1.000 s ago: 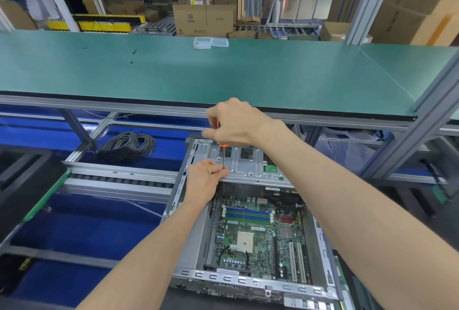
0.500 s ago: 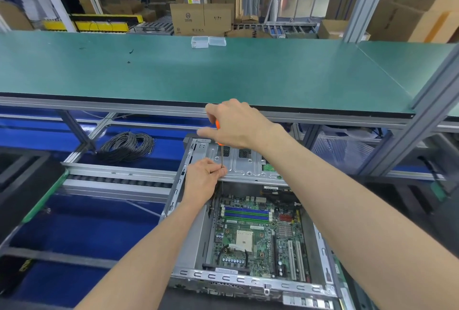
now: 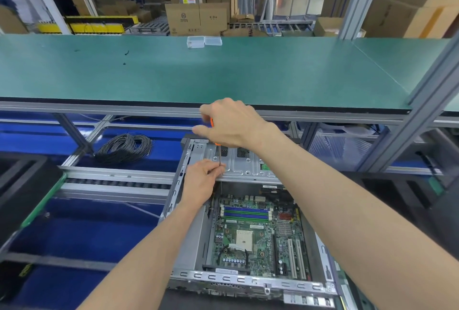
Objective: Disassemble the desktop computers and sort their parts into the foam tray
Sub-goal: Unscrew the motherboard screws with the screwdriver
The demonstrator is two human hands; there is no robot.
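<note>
An open desktop computer case (image 3: 188, 240) lies flat below me, its green motherboard (image 3: 258, 235) exposed. A silver metal drive bracket (image 3: 246, 163) spans the case's far end. My right hand (image 3: 231, 123) grips the orange handle of a screwdriver (image 3: 219, 155), which stands upright on the bracket. My left hand (image 3: 202, 180) pinches the thin shaft near its tip at the bracket's near left edge. The tip itself is hidden by my fingers.
A green workbench (image 3: 223, 74) runs across above the case, with two small clear plastic boxes (image 3: 204, 41) at its far edge. A coil of black cable (image 3: 125, 148) lies left on blue matting. A black foam tray (image 3: 22, 193) sits at far left. Roller rails (image 3: 116, 180) run left of the case.
My right hand has turned slightly on the screwdriver handle, fingers shifting around it. My left hand stays at the shaft's tip. The case has not moved.
</note>
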